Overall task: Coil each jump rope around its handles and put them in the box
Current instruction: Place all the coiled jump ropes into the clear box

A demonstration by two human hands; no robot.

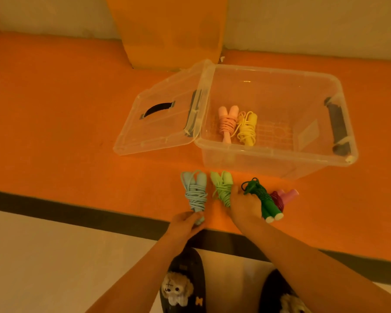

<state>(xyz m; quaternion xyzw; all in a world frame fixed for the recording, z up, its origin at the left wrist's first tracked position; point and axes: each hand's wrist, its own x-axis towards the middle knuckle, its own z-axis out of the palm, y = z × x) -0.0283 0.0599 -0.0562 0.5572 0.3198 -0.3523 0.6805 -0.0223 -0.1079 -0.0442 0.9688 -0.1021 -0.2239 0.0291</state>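
A clear plastic box [278,155] stands open on the orange surface. Inside lie a coiled pink jump rope [227,124] and a coiled yellow jump rope [247,129]. In front of the box lie several coiled ropes in a row: light blue [194,193], light green [222,188], dark green [263,197] and a dark red rope with pink handles [284,197]. My left hand [185,223] grips the near handle ends of the light blue rope. My right hand [244,205] lies over the near end of the light green rope; its fingers are hidden.
The box's clear lid [158,116] with a black handle lies flat to the left of the box. An orange pillar [169,30] rises behind. The orange surface ends at a dark edge strip [77,214] near me. Slippers with plush toys show below.
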